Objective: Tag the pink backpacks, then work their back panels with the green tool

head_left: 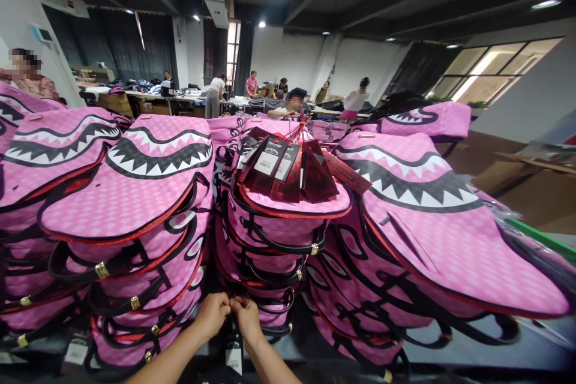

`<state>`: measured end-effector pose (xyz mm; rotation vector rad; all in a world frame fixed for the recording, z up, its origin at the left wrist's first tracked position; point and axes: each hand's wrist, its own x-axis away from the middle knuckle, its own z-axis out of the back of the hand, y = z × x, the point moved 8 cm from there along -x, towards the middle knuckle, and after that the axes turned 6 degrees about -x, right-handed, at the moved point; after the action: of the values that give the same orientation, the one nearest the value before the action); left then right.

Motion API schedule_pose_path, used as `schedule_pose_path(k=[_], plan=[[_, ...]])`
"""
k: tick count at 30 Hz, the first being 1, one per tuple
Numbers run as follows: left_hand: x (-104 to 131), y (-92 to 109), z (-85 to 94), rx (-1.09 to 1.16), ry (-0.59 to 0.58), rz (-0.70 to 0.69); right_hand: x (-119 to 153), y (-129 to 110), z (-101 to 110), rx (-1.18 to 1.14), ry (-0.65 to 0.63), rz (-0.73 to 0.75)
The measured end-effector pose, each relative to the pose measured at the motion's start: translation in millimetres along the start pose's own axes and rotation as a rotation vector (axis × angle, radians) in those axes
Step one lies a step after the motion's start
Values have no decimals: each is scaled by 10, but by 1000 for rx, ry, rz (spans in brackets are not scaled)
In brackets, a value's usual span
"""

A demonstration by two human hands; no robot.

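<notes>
My left hand (213, 315) and my right hand (247, 315) meet low in the middle, fingertips pinched together. What they pinch is too small to make out. Just below them hangs a black and white hang tag (234, 355); its string does not show clearly. The hands are in front of the middle stack of pink checkered backpacks (274, 228), close to its lower straps with gold buckles. On top of that stack lies a bunch of dark red and black hang tags (288, 165), their red strings gathered upward.
Stacked pink shark-mouth backpacks rise at left (121, 207) and right (432, 240). Another hang tag (76, 351) dangles at lower left. A green edge (540, 240) runs along the right. Several people are at tables in the background, one person (288, 109) just behind the stacks.
</notes>
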<state>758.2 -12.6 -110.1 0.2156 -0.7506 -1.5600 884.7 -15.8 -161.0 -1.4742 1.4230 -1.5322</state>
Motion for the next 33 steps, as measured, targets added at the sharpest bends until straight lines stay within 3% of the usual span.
schedule_pose_path(k=[13,16,18,19,21,23,24,25,27,28,29,30,33], plan=[[17,40,28,-36,13,16,90,-188,-82,108,-58,-20],[68,72,126,7,-7,-26,174,-327,0,162,-101,-13],[136,112,289,87,2,-72,354,-580,153,223,-179,-12],[184,152,409,142,21,-99,484,-792,258,250,-231,-12],[310,297,723,254,89,-160,852,-1290,364,405,-547,-114],[458,572,1140,322,205,-245,1103,-2106,529,415,-684,-126],[533,769,1386,339,282,-308,1122,-2612,584,429,-688,-45],[609,1001,1663,354,390,-391,1051,-3171,631,467,-614,117],[747,1543,2231,371,625,-602,805,-4357,762,512,-208,620],[781,1828,2486,358,724,-699,695,-4816,799,541,12,821],[783,2103,2725,352,817,-777,568,-5159,773,577,176,966],[747,2368,2940,355,889,-842,377,-5387,668,660,242,1023],[443,3122,3433,311,967,-963,-265,-5755,341,778,267,997]])
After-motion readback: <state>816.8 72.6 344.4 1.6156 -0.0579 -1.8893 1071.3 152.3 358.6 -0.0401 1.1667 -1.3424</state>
